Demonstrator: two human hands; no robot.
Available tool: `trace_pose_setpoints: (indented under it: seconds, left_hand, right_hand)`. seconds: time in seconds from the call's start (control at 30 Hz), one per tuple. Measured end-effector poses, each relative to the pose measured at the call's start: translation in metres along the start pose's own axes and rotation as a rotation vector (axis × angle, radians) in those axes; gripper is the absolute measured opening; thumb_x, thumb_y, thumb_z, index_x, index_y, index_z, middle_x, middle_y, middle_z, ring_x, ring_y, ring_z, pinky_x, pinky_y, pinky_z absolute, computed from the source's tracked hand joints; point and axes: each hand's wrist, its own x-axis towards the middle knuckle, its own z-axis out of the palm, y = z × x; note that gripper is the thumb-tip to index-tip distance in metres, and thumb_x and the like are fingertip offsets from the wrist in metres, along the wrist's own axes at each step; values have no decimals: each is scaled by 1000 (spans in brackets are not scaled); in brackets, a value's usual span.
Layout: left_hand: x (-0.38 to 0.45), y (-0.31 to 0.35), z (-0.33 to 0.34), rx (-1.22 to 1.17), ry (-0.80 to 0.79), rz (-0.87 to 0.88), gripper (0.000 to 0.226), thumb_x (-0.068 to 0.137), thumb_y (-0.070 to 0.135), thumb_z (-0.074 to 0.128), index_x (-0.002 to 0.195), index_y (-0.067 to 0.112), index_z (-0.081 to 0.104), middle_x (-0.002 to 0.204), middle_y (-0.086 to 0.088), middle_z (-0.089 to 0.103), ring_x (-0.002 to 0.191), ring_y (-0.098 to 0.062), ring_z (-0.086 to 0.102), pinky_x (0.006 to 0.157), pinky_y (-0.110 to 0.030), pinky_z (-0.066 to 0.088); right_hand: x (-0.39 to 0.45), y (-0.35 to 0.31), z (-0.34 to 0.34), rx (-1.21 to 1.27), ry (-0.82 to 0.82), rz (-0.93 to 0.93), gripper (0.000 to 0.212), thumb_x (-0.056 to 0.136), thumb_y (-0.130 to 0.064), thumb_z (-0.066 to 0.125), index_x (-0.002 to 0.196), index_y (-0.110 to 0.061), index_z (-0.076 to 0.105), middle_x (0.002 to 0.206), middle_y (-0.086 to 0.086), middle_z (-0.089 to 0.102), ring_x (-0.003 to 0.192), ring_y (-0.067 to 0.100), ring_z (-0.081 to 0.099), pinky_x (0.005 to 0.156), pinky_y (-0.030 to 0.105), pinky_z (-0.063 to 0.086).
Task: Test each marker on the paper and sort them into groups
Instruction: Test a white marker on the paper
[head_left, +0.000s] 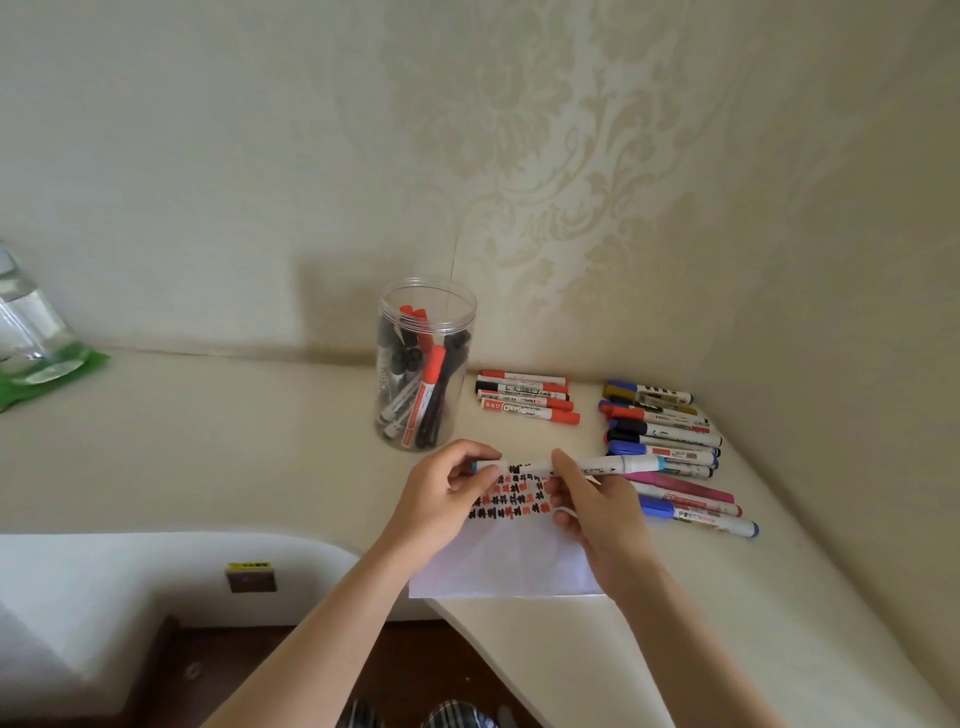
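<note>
One white marker (571, 466) is held level above the paper (511, 566), near the desk (234, 457) front edge. The left hand (441, 499) pinches its cap end; the right hand (597, 512) grips the barrel. The paper carries rows of black and red test marks. One clear jar (423, 364) holds several markers. Beside it lie four red-capped markers (527, 397). A larger mixed group (670, 452) lies right; its count and labels are unreadable.
</note>
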Motion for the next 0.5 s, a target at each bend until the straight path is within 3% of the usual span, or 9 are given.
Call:
trace_pose_setpoints:
  seconds: [0.13,0.27,0.5]
  left_hand:
    - [0,0,1,4,-42,11,15,89,10,70,98,22,71,94,2,73,91,-15,70,85,-27,56]
    - [-1,2,0,-27,-52,16,16,85,8,74,94,21,71,93,2,73,93,-14,70,85,-27,55]
    - [-3,3,0,-40,0,-5,15,81,5,77,92,14,73,88,-1,74,87,-22,70,83,-35,56]
  right_hand:
    - [-2,0,4,-6,-25,-27,32,86,-34,71,74,-5,71,67,6,70,60,16,60,64,27,52]
    - [-5,0,10,8,-85,-53,30,85,-30,72,85,0,72,71,9,69,62,16,60,61,24,51]
    - [-4,6,16,-15,-97,-46,31,83,-34,74,75,-4,73,65,5,67,62,16,57,69,29,51]
